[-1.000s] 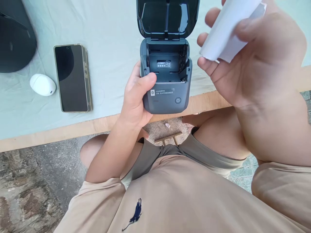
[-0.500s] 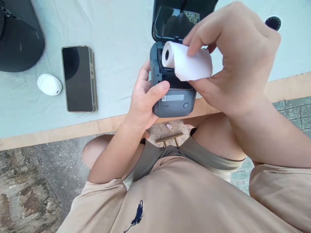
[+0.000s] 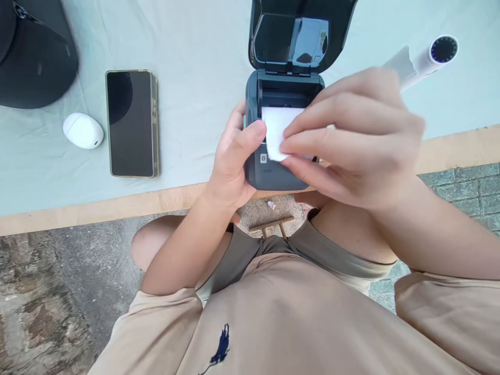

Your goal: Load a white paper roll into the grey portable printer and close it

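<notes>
A dark grey portable label printer (image 3: 273,179) rests in my left hand (image 3: 232,164), at the table's front edge. My thumb lies on its near-left side and the fingers wrap round behind. Its lid (image 3: 269,39) stands open away from me, exposing the dark paper compartment (image 3: 287,94). My right hand (image 3: 355,135), slightly blurred, pinches the white paper (image 3: 273,130) of the roll between thumb and fingertips. That paper's loose end lies over the compartment's near edge and the printer's front. The roll's core is out of sight, so how deep it sits I cannot tell.
Left of the printer lie a smartphone (image 3: 132,125), a white rounded case (image 3: 83,130) and a large black object (image 3: 39,57). Beyond my right hand is another white roll (image 3: 424,60) with a dark end. The pale tablecloth (image 3: 195,94) ends at a wooden edge (image 3: 117,205).
My right hand has brought the paper roll down and towards me into the printer's opening. Its grip has shifted to the paper's loose end. The view has moved slightly.
</notes>
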`<act>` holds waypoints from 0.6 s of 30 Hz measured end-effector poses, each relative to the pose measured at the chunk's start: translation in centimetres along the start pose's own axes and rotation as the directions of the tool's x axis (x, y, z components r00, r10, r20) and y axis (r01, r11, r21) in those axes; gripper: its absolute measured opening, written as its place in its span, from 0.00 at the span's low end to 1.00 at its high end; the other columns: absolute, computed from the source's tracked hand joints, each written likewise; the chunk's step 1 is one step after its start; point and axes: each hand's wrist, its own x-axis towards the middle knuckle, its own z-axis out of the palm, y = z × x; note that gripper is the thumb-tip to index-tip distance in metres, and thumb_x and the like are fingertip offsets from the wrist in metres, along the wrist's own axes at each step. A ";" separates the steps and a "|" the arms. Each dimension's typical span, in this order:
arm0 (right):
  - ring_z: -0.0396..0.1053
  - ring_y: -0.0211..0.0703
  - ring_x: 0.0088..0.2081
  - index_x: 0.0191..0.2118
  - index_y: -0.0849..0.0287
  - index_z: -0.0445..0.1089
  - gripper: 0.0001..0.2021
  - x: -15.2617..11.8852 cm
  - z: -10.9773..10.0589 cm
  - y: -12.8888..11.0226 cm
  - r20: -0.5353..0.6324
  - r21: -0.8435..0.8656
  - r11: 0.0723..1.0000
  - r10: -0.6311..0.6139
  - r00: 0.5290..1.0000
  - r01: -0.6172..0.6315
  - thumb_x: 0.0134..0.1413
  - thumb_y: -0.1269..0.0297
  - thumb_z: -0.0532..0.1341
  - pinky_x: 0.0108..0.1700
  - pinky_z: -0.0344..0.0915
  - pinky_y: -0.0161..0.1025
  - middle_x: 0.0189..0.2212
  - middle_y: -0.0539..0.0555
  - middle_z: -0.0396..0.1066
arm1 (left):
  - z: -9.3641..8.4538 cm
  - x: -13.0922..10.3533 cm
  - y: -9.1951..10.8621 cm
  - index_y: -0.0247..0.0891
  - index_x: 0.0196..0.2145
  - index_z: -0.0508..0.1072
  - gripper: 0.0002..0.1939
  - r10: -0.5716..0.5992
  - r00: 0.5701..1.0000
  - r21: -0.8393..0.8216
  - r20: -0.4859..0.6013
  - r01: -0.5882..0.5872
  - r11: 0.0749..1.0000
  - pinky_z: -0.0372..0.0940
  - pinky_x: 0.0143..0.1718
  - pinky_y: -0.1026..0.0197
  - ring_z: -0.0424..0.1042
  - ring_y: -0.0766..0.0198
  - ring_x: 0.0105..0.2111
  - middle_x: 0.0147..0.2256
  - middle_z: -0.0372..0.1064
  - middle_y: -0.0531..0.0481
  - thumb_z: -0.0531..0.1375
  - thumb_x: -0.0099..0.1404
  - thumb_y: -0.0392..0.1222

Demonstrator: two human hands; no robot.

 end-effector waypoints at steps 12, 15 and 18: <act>0.63 0.49 0.50 0.46 0.57 0.67 0.18 -0.4 -1.3 0.2 0.141 0.051 0.940 0.327 0.934 -0.337 0.52 0.54 0.61 0.52 0.64 0.51 0.44 0.58 0.64 | -0.9 0.2 -0.4 0.45 0.48 0.62 0.25 0.001 1.000 0.059 0.030 -0.002 0.998 0.68 0.51 0.47 0.69 0.50 0.54 0.42 0.72 0.52 0.65 0.53 0.37; 0.63 0.51 0.50 0.47 0.53 0.65 0.20 -0.7 -1.3 0.1 0.171 0.142 0.932 0.310 0.935 -0.334 0.49 0.52 0.63 0.54 0.63 0.52 0.45 0.58 0.64 | -0.6 0.2 -0.4 0.47 0.47 0.63 0.24 -0.008 1.000 0.072 0.000 0.008 0.997 0.67 0.52 0.46 0.65 0.46 0.57 0.45 0.73 0.51 0.65 0.54 0.40; 0.61 0.50 0.53 0.48 0.52 0.65 0.22 -0.9 -1.4 0.4 0.102 0.200 0.913 0.341 0.935 -0.355 0.47 0.50 0.63 0.55 0.63 0.49 0.46 0.55 0.62 | -0.4 0.1 -0.3 0.48 0.47 0.63 0.25 0.000 1.000 0.126 -0.030 0.003 0.992 0.68 0.50 0.46 0.65 0.46 0.56 0.44 0.73 0.51 0.66 0.53 0.39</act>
